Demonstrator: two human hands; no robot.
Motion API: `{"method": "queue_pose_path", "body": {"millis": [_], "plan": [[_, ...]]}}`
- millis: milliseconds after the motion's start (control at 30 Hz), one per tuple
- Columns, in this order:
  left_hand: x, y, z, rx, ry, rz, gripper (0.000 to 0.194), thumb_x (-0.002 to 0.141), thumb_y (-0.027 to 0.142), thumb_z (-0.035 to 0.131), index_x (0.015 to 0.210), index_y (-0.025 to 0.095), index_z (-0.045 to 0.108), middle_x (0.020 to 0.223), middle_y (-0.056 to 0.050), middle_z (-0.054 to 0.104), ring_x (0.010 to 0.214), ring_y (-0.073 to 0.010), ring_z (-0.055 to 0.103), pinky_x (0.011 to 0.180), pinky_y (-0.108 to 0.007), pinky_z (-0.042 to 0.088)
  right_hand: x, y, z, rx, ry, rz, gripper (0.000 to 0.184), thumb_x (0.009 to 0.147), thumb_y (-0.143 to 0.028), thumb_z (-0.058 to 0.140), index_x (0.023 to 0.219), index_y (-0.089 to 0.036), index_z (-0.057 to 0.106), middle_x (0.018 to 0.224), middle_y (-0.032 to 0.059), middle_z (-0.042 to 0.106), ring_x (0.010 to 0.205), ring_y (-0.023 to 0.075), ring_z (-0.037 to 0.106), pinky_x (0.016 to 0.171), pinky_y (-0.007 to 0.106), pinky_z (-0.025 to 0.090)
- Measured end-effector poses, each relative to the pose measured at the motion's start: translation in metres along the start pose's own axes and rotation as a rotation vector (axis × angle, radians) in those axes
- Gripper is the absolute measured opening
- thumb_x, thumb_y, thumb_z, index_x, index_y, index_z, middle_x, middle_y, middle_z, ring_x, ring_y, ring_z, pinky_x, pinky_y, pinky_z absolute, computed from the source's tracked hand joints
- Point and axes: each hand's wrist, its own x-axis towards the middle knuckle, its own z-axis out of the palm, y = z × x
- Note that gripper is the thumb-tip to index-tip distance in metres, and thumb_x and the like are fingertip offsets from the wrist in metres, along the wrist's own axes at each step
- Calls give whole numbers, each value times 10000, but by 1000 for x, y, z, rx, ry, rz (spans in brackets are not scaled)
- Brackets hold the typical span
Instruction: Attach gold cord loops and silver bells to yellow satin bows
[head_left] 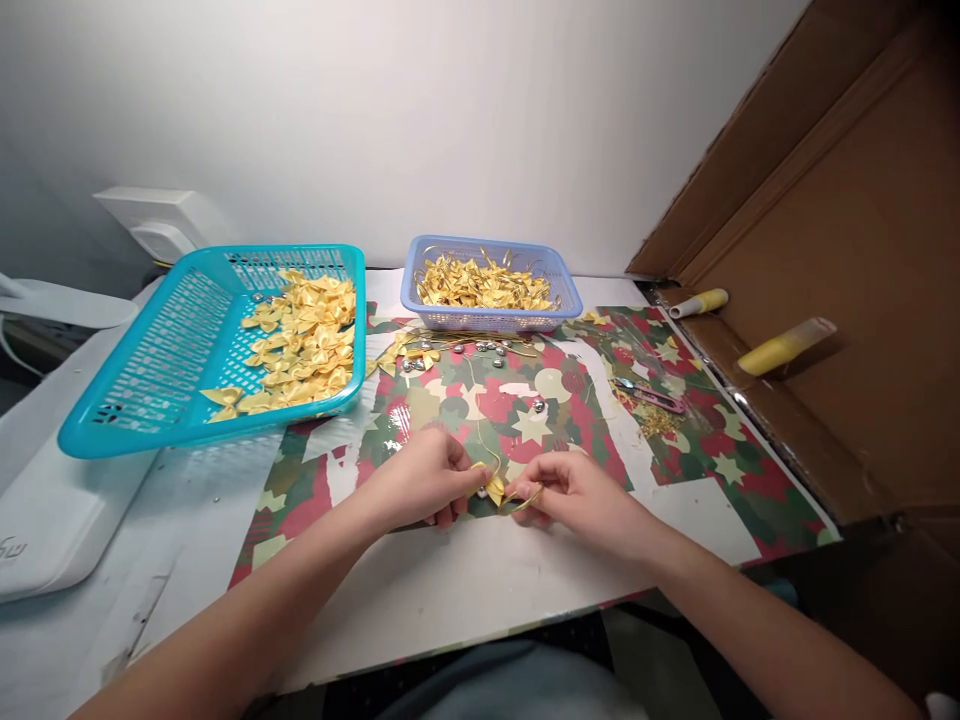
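Note:
My left hand point(431, 475) is closed, pinching a yellow ribbon bow point(496, 491) just above the table's front part. A small silver bell point(482, 492) shows at the bow, partly covered by my fingers. My right hand point(570, 490), also closed, grips a gold cord point(528, 499) that bends in a loop beside the bow. One strand of cord runs up from the bow across the patterned sheet. Whether the cord is knotted to the bow I cannot tell. Farther back lie several loose silver bells point(498, 362) and a bundle of gold cords point(465, 338).
A turquoise basket point(105, 425) of yellow bows stands left. Behind is a blue-purple basket point(491, 318) of bows with cords. To the right lie a pink-handled cutter point(658, 400) and gold cord scraps point(658, 423). Cardboard point(847, 250) walls the right side.

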Motion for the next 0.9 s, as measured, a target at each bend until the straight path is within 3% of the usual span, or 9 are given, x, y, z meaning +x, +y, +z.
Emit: {"method": "queue_pose_path", "body": {"millis": [100,233,333,433,567,767,900], "plan": [[2,0,2,-65,12,55,337,794,429,574,577,176,525,508,-13,620,398,-133,573,378,-200,366,3,0,2,40,26,-101,233,828,-390,618,791,-161,633,794,54,679,818,194,681,752,327,523],[0,2,1,-214,105,210,290,816,426,587,681,170,584,527,35,557,426,-83,478,418,-188,334,6,-5,0,4,145,-323,227,850,-388,604,771,-182,653,1126,88,658,1046,215,627,849,346,517],[-1,4,2,-293,171,316,295,810,435,619,706,158,618,625,19,577,536,-90,508,487,-192,381,6,-8,-2,25,157,-373,214,850,-383,617,761,-193,657,1195,76,635,1114,213,594,868,333,505],[-4,5,2,-324,185,338,319,801,463,639,705,162,603,649,5,600,572,-115,551,518,-215,428,8,-10,-2,126,84,-332,235,846,-414,629,772,-194,658,1120,61,671,1014,191,632,854,328,506],[-6,6,4,-329,114,289,337,820,486,612,717,165,603,624,0,610,512,-118,551,470,-224,422,14,-18,0,175,41,-283,235,836,-424,636,795,-195,669,898,24,699,866,154,646,804,294,500],[-7,7,4,-398,84,233,333,797,487,636,727,161,626,644,0,624,516,-103,524,490,-218,424,31,-31,7,230,70,-230,249,731,-406,702,703,-169,631,682,-10,621,632,111,567,617,242,460],[-8,7,2,-450,131,227,310,783,468,658,726,165,619,672,3,657,488,-81,492,473,-205,387,41,-35,9,238,141,-268,195,717,-344,686,667,-173,609,675,-26,591,623,97,537,614,231,451]]}}
